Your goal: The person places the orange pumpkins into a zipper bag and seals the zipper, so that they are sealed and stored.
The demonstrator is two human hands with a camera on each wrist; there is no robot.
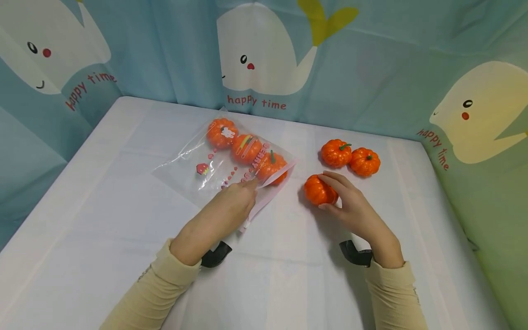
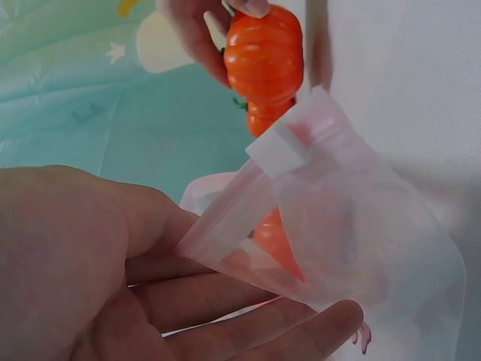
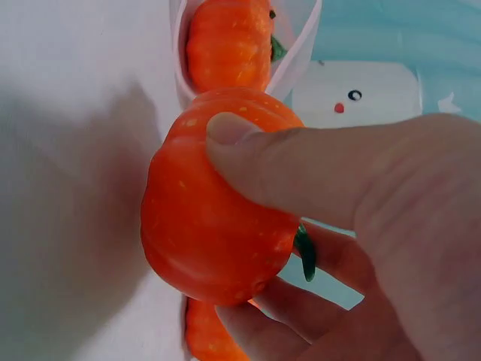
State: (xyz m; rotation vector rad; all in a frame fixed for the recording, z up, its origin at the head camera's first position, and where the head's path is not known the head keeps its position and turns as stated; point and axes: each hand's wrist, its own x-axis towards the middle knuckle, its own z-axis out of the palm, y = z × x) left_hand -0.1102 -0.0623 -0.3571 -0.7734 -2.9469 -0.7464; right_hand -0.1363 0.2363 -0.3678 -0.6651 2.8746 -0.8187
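Observation:
My right hand (image 1: pixel 352 206) grips a small orange toy pumpkin (image 1: pixel 319 190), thumb on one side and fingers on the other; its green stem (image 3: pixel 305 253) shows in the right wrist view. With thumb and fingers my left hand (image 1: pixel 233 201) pinches the pink-edged mouth of a clear zip bag (image 1: pixel 185 167), holding it partly apart. Three orange pumpkins lie inside the bag, the nearest pumpkin (image 1: pixel 272 168) just within the opening. In the left wrist view a white slider (image 2: pixel 279 150) sits on the bag's zip edge. The held pumpkin is to the right of the bag, apart from it.
Two more pumpkins, one pumpkin (image 1: pixel 336 153) and another pumpkin (image 1: pixel 365 162), stand side by side behind my right hand. A white cloth (image 1: pixel 103 192) covers the table. Behind and at the sides hangs a curtain (image 1: pixel 181 55) printed with whales.

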